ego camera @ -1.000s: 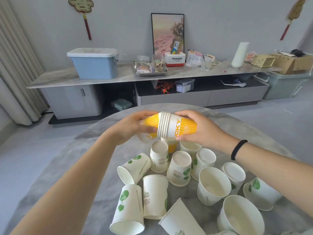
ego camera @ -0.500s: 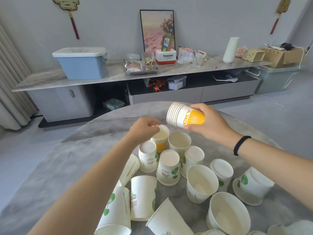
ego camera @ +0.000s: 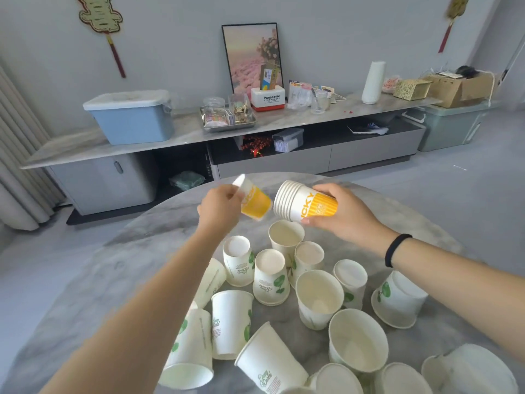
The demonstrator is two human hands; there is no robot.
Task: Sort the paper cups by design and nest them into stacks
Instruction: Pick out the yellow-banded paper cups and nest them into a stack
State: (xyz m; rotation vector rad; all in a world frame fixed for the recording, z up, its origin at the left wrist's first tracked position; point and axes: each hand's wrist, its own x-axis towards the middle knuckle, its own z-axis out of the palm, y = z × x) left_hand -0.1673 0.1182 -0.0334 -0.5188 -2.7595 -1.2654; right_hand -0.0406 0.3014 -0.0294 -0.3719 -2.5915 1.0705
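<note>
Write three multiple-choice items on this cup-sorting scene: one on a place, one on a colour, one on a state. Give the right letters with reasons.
1. Where is the stack of yellow cups?
A. in the right hand
B. on the floor
C. on the cabinet

2. What colour is the print on the cups left on the table?
A. red
B. green
C. blue

3. How is the single yellow cup in the left hand?
A. crushed flat
B. lying on the table
C. held in the air, apart from the stack

Key: 1 A, fingers wrap the stack. 2 B, green leaves show on their sides. 3 C, a gap separates them.
</note>
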